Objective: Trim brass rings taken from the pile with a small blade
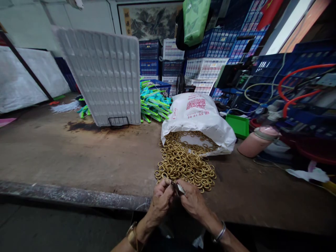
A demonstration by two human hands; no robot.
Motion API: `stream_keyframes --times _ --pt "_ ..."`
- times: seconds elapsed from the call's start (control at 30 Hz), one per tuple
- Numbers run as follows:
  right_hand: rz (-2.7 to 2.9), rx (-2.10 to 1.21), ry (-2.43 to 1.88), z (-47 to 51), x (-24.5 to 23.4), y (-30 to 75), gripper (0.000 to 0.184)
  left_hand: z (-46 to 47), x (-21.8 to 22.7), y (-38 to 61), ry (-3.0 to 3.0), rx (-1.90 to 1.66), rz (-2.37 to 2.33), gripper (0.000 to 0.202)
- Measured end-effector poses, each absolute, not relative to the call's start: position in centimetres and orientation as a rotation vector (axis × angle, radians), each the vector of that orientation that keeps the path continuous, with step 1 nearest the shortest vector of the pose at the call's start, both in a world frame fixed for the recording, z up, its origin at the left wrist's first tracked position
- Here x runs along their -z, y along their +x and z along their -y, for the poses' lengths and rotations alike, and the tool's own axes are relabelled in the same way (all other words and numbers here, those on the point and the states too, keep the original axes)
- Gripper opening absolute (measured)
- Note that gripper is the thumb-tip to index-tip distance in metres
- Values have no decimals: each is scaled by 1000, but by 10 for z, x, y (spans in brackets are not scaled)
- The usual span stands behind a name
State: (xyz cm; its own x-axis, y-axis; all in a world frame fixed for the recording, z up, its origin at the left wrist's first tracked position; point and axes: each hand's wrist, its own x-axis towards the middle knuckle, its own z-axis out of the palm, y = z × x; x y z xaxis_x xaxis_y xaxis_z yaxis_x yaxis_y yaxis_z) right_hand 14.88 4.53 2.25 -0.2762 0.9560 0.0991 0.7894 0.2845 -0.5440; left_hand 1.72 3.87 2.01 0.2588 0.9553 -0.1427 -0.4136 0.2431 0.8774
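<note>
At the table's front edge, my left hand [161, 196] is closed in a pinch. What it pinches is too small and dark to make out. Close beside it, my right hand [192, 197] grips a small blade-like metal tool [180, 189], whose dark tip points toward the left fingertips. Just beyond both hands lies a heap of brass-coloured rings [183, 164]. More rings spill from the open mouth of a white woven sack [196, 112] with red print, lying on its side behind the heap.
A white ribbed plastic tray [112, 73] stands upright in a black wire stand [119, 122]. Behind it are bright green and turquoise pieces [154, 101]. On the right are a green tray [237, 126], a pink bottle [258, 140] and orange hoses [285, 84]. Stacked crates [207, 68] line the back.
</note>
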Motion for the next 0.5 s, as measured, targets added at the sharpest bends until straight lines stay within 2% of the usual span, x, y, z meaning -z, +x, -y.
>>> stream_keyframes --times 0.2,0.37,0.5 --pt "2248 -505 -1654 -48 -28 148 24 -33 -24 17 888 -1125 -895 35" --pt "2200 -310 -1849 -65 -13 163 22 -20 -31 13 901 -1060 -810 30" --pt "2193 -180 -1781 -82 -14 164 21 -19 -25 11 727 -1006 -744 33"
